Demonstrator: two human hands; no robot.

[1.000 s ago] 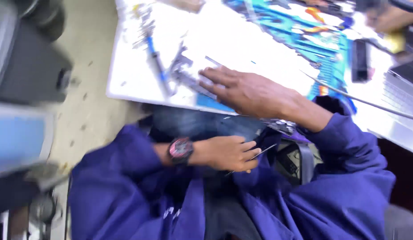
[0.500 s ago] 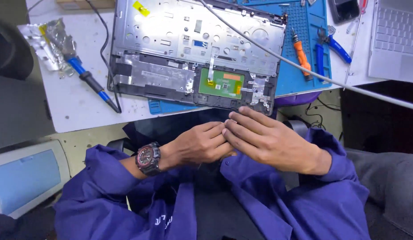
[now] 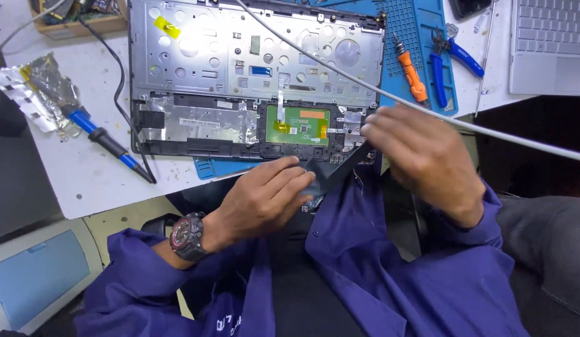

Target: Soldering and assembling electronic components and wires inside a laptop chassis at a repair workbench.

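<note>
Your left hand (image 3: 268,196) and right hand (image 3: 421,150) both pinch the black strip (image 3: 340,170); keep it taut, clear of the green board (image 3: 298,125).

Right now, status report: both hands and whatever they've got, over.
Left hand grip on thin dark strip. Right hand pinching its upper end. Opened silver laptop chassis just beyond. White cable crossing above right hand.

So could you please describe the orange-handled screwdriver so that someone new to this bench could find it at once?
Start at the opened silver laptop base lying on the white table. Just beyond its right edge is a blue silicone work mat, and the orange-handled screwdriver lies on it. It is the only orange tool there, and the blue-handled pliers beside it lie further right.
</note>
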